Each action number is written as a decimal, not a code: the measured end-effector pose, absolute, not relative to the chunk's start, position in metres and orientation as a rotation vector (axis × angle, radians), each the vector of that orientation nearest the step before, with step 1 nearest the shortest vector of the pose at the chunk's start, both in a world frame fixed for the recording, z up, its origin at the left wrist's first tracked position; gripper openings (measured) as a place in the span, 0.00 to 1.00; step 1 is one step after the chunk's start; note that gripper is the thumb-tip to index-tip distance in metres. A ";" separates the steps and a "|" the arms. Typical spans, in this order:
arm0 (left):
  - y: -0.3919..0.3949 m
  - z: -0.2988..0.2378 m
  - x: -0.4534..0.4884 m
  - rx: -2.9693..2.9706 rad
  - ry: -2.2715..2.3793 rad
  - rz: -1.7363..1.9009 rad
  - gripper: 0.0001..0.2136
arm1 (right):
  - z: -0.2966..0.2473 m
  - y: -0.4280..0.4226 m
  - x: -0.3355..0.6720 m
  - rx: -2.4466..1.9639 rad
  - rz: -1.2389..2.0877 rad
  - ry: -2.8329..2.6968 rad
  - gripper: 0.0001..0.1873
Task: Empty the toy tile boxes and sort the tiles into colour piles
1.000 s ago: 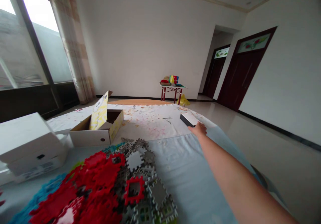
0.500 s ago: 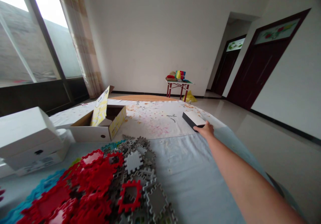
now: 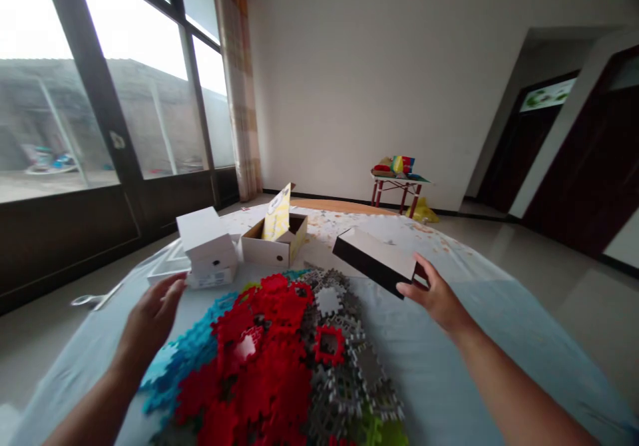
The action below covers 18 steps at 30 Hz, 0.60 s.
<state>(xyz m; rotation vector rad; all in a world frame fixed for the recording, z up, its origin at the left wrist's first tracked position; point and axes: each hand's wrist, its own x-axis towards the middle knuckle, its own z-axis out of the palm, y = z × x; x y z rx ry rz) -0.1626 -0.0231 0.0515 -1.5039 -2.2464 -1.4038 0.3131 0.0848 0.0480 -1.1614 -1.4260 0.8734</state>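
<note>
My right hand [image 3: 433,293] grips one end of a long box [image 3: 374,259] with a white top and black side. Its thumb is on the near side and its fingers are at the end. The box is tilted over the table, beyond the pile of interlocking plastic tiles. Red tiles [image 3: 269,359] lie in the middle, blue tiles [image 3: 187,346] on the left and grey tiles [image 3: 367,363] on the right. My left hand [image 3: 154,316] is open and empty, fingers stretched forward, near a white box [image 3: 212,253]; whether they touch cannot be made out.
An opened yellow-and-white carton [image 3: 264,249] stands behind the tiles, its flap raised. The round table has a pale blue cloth [image 3: 449,353]. A small table [image 3: 399,181] with colourful items stands by the wall. Windows [image 3: 144,93] line the left side.
My right hand has brought the black-and-white box nearer and turned it, its black side now facing me. My left hand has come into view. The view has swung left.
</note>
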 end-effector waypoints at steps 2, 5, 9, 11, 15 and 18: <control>-0.024 0.068 -0.139 -1.720 -2.200 -1.535 0.21 | 0.053 0.065 0.299 -1.068 1.007 -1.509 0.47; -0.023 0.088 -0.102 -2.139 -2.055 -1.670 0.28 | 0.056 0.045 0.280 -0.913 1.190 -1.607 0.48; -0.021 0.088 -0.077 -2.667 -2.010 -1.504 0.43 | 0.054 0.033 0.262 -0.728 1.365 -1.641 0.48; -0.020 0.082 -0.071 -2.808 -1.973 -1.379 0.47 | 0.052 0.030 0.258 -0.656 1.433 -1.654 0.48; -0.021 0.074 -0.060 -2.933 -1.915 -1.297 0.49 | 0.049 0.028 0.262 -0.598 1.487 -1.695 0.50; -0.024 0.074 -0.049 -2.919 -1.893 -1.423 0.45 | 0.049 0.031 0.269 -0.603 1.509 -1.746 0.51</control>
